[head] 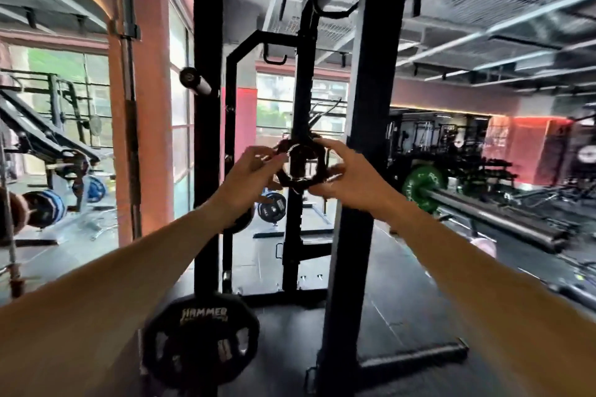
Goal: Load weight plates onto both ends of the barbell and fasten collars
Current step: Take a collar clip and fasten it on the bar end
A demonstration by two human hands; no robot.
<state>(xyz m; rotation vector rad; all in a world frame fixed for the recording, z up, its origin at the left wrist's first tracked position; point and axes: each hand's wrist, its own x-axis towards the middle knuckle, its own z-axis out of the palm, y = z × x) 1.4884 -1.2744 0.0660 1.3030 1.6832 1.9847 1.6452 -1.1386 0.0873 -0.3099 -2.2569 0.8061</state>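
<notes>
Both hands are closed on a black collar [301, 167], a ring-shaped clamp held up at chest height in front of the black rack upright [371, 138]. The left hand [254, 176] pinches the collar's left edge and what looks like its lever between thumb and fingertips; motion blur hides the exact finger placement. The right hand [346, 176] curls around the collar's right side, thumb on the lower rim and fingers over the top. Through the ring's open centre a farther rack post [301, 90] shows.

To the right of the upright, a barbell [493, 213] lies roughly level, its bare sleeve end pointing toward the camera and a green weight plate [422, 187] already on it, farther along the sleeve. The collar is apart from the barbell, to the left of the green plate. Low and left of the upright, a black plate [200, 345] marked HAMMER hangs on the rack's storage peg.
</notes>
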